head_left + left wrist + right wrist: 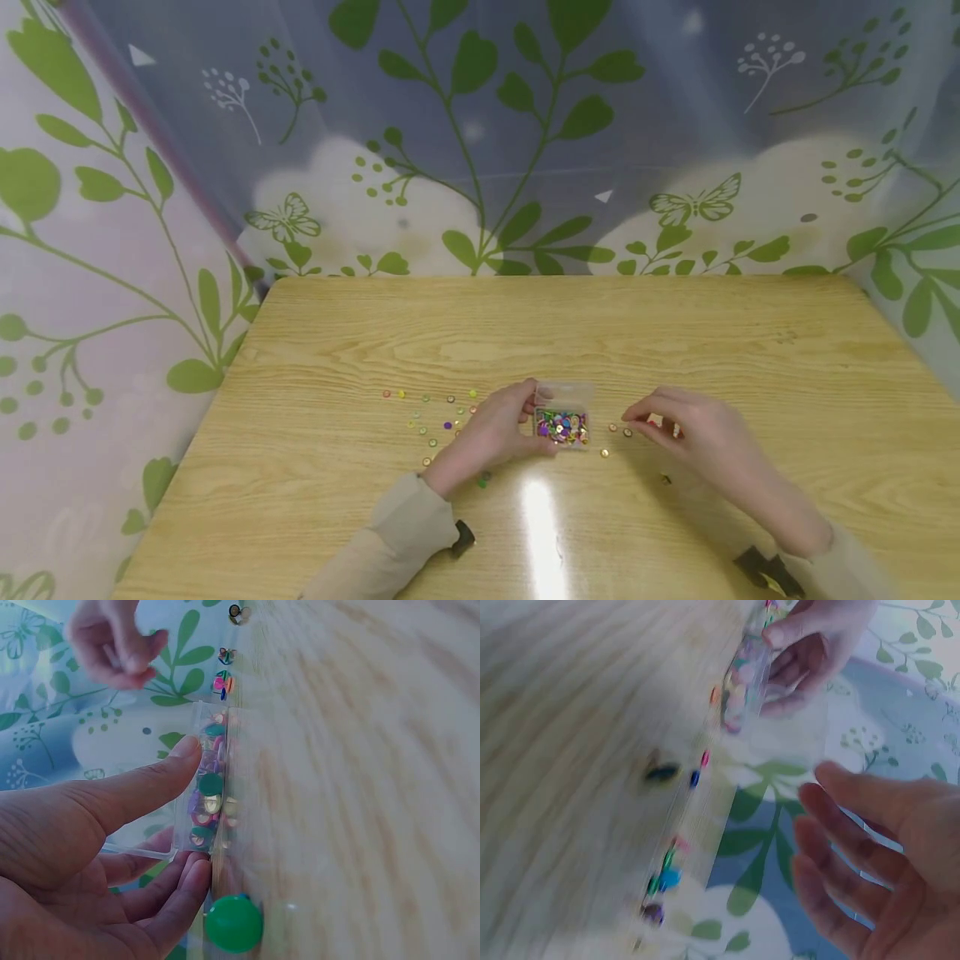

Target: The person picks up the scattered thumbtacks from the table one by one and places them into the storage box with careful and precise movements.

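My left hand holds a small clear plastic box at its left side, thumb on the near edge and fingers behind. Its transparent lid stands raised at the back. Many shiny, coloured, round-headed paper fasteners fill the box. To its right, my right hand hovers over the table, fingers loosely bent and nothing visible between them in the right wrist view. Beneath its fingertips lie a few loose fasteners. One green fastener lies by the left fingers in the left wrist view.
More loose fasteners are scattered left of the box, partly hidden by the left hand. A dark gold one lies nearer me on the right. The wooden table meets a leaf-patterned curtain at the back.
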{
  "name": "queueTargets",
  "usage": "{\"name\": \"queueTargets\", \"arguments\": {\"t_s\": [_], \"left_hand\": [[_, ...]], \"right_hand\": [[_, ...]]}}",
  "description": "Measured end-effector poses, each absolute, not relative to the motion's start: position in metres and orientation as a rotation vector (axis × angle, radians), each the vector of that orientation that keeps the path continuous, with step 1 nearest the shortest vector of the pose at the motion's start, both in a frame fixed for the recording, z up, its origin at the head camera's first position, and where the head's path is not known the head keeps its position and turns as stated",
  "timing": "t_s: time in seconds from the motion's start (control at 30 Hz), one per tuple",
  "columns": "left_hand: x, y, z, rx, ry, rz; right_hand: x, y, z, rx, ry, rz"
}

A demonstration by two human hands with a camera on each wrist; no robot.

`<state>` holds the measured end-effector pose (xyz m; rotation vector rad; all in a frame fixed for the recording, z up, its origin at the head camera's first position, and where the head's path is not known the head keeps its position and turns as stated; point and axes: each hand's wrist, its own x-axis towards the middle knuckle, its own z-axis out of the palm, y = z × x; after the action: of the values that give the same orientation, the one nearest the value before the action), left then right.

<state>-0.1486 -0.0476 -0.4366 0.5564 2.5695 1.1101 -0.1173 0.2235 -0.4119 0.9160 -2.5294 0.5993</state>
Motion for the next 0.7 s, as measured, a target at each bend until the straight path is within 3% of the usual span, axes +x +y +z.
{"name": "queueTargets", "arguments": {"t_s": [0.37, 0.7], "left_hand": [[-0.149, -0.049, -0.437, 0.568, 2.566, 1.119], [-0.149, -0.049, -0.438, 0.580, 2.566, 1.119]], "right_hand": [[-0.100, 0.257, -0.425, 1.061, -2.821, 0.537], [-0.100, 0.260, -0.431, 0.971, -2.902, 0.581]]}}
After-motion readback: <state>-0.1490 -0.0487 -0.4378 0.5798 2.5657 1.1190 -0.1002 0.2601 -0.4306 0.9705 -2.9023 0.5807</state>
